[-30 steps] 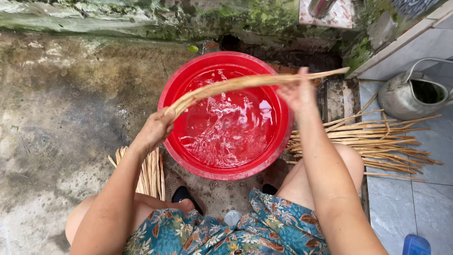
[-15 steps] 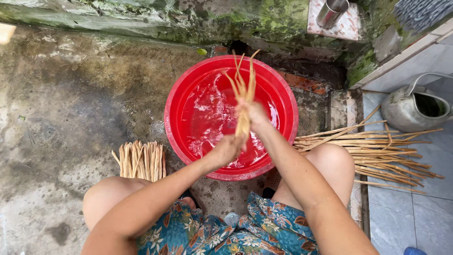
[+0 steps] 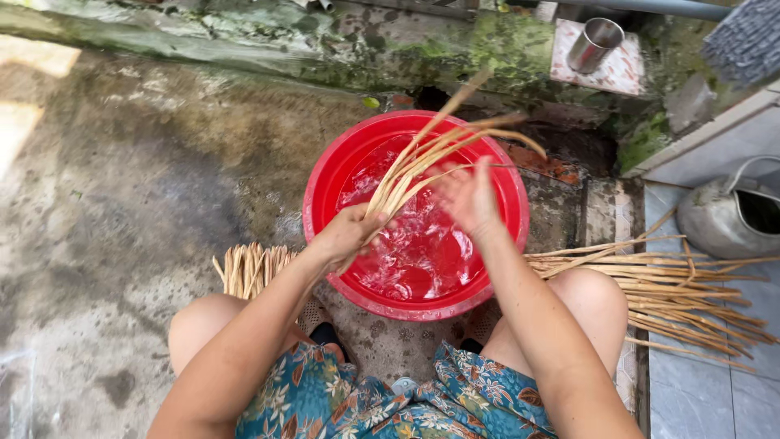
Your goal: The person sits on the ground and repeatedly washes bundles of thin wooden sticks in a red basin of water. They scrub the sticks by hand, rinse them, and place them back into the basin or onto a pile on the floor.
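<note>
— Down low first: wet, stained concrete ground (image 3: 122, 244), mossy wall (image 3: 487, 49) along the top edge.
— Next in size?
— Round red basin (image 3: 325, 175) between the knees, half full of rippling water (image 3: 422, 252).
— Beside it?
— Loose pile of pale sticks (image 3: 691, 293) on the right, near a grey metal watering can (image 3: 731, 215); shorter bundle of the same sticks (image 3: 252, 268) on the left, just beside the basin.
— And in hand?
— Bunch of thin wet strips (image 3: 431, 154) held over the water, fanning up and away toward the far rim.
— Left hand (image 3: 349, 236)?
— Closed tight round the lower end of the bunch.
— Right hand (image 3: 467, 199)?
— Open, fingers spread and blurred, just beside the strips; touching or not, cannot tell.
— Smallest?
— Metal cup (image 3: 595, 42) on a tile up by the wall.
</note>
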Demonstrator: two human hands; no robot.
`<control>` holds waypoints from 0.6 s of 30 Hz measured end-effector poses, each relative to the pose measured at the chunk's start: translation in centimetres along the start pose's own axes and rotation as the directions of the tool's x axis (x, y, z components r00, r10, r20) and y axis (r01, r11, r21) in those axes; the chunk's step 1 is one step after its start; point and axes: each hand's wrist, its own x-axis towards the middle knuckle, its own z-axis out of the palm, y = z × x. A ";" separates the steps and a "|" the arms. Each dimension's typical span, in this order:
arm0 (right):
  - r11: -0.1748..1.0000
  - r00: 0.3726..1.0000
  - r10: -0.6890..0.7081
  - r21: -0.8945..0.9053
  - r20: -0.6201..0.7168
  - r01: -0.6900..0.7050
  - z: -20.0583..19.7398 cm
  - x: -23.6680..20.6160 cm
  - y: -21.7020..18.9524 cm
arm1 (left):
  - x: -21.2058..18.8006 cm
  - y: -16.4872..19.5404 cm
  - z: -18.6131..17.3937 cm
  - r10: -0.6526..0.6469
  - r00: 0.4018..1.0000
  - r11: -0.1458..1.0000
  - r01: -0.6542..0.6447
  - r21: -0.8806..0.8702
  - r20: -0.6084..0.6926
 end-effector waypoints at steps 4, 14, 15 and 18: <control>0.967 0.929 0.061 -0.251 0.364 0.035 4.6 -3.4 4.4 | 1.6 -2.9 1.6 -0.063 0.998 0.994 0.062 -0.092 -0.005; 0.972 0.966 -0.084 -0.232 -0.246 0.025 -4.8 6.4 5.7 | 1.1 -10.7 8.4 0.014 0.999 0.979 -0.020 0.203 0.030; 0.979 0.949 -0.125 -0.192 -0.291 0.070 -6.4 7.1 4.4 | 1.0 -10.8 8.5 0.018 0.996 0.977 -0.036 0.208 0.087; 0.980 0.912 -0.197 -0.043 -0.359 0.195 -8.3 6.5 2.1 | 1.2 -10.4 7.5 -0.033 0.993 0.971 0.004 0.241 0.117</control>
